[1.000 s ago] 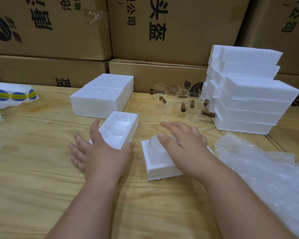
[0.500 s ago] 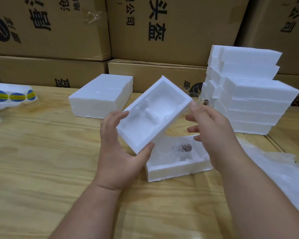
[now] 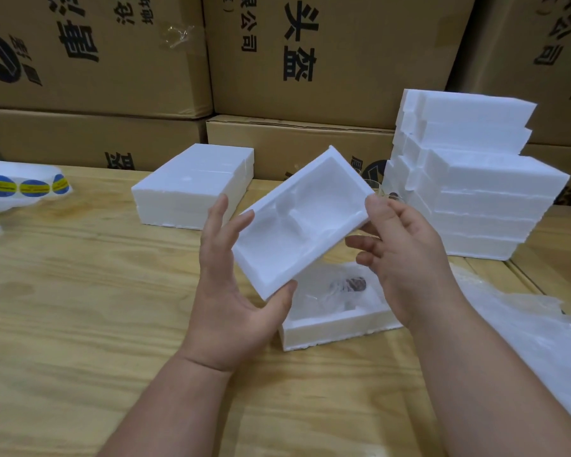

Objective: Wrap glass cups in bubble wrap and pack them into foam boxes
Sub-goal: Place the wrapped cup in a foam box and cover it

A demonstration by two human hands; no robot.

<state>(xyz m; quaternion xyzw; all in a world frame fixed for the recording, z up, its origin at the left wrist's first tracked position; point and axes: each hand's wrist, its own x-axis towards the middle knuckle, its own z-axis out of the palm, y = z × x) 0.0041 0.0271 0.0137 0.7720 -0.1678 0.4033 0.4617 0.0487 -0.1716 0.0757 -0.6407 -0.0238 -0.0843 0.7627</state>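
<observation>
Now closing step: left hand (image 3: pixel 234 291) and right hand (image 3: pixel 406 255) both grip foam lid (image 3: pixel 297 219), tilted, above foam base (image 3: pixel 337 331) on worktop (image 3: pixel 80 291); wrapped cup (image 3: pixel 346 286) inside. Next: flip lid, align w/ base.

a packing station in a warehouse or stockroom: printed cardboard cartons (image 3: pixel 327 57) stacked wall-like behind a plywood table (image 3: pixel 80 308), piled foam boxes (image 3: pixel 475 179), sticker rolls (image 3: pixel 23 186), bubble wrap (image 3: pixel 524 331).
</observation>
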